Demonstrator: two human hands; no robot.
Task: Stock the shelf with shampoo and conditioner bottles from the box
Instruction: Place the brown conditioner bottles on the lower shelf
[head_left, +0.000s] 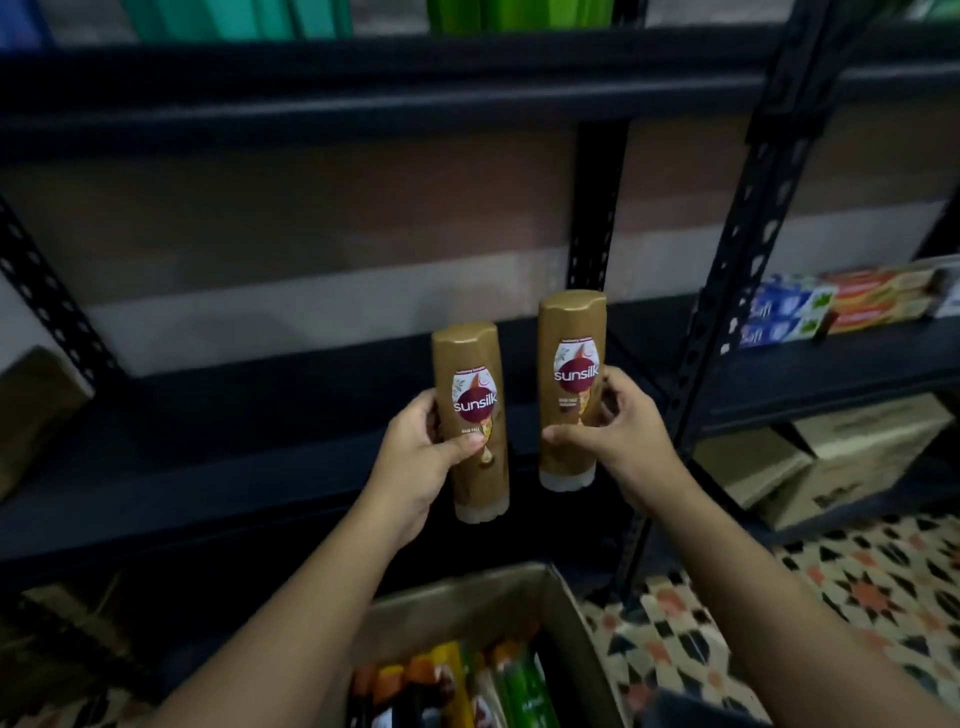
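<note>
you are looking down at two tall, flattened golden-brown plastic bottles, both smooth and glossy, each with a rounded cap on top, a pale translucent band at the bottom and an oval sunsilk label in dark red and white. the left bottle (474, 421) is sitting slightly lower than the right bottle (570, 387), and both are standing roughly upright, side by side but apart, held in the air in front of the dark metal shelf (270, 415). the shelf is matte black, with flat boards and perforated angled uprights, and its middle level behind the bottles is showing only a pale wall.

going left to right around them: a blurred brownish shape is sitting at the far left edge, green containers (244, 18) are lining the level above, and flat toothpaste cartons (841, 304) in blue, white and orange are lying on the neighbouring rack at right, with cardboard cartons (831, 457) below them. the floor (872, 592) is patterned tile in black, cream and orange. below your arms an open cardboard box (467, 608) is holding more bottles in orange, yellow and green, packed close together.

your left hand (421, 452) is gripping the left bottle around its middle, thumb pressing across the front label, fingers curling behind. your right hand (618, 426) is gripping the right bottle low on its side, thumb crossing the front, fingers wrapping the right edge.
</note>
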